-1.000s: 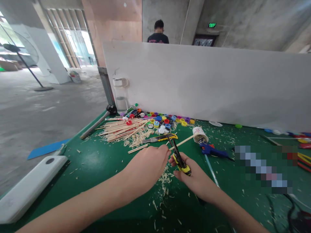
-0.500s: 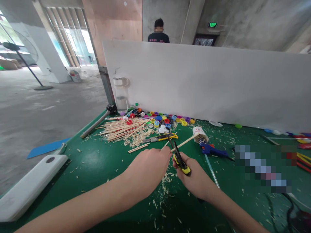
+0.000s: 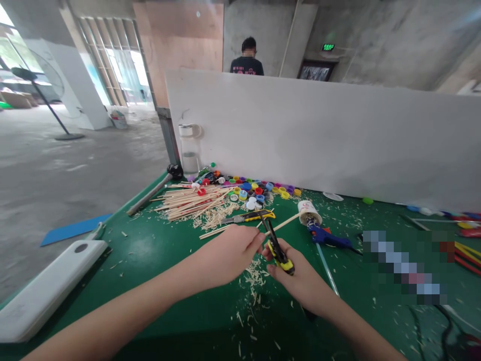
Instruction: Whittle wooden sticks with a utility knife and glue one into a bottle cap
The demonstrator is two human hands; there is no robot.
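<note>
My left hand (image 3: 229, 253) is closed around the near end of a thin wooden stick (image 3: 283, 222) that points away to the right, just above the green table (image 3: 150, 255). My right hand (image 3: 295, 273) grips a yellow and black utility knife (image 3: 276, 245), its blade laid against the stick right beside my left fingertips. A heap of pale wood shavings (image 3: 255, 276) lies under both hands.
A pile of wooden sticks (image 3: 191, 198) and many coloured bottle caps (image 3: 250, 189) lie further back. A second yellow knife (image 3: 250, 216), a white paper cup (image 3: 310, 211), a blue glue gun (image 3: 328, 236), a hammer (image 3: 152, 188) and a white board (image 3: 43, 288) surround them. A person (image 3: 247, 57) stands behind the white partition (image 3: 338, 135).
Both hands stay together on the stick and knife, shifting only slightly. The camera tilted a little, so the scene sits lower in view.
</note>
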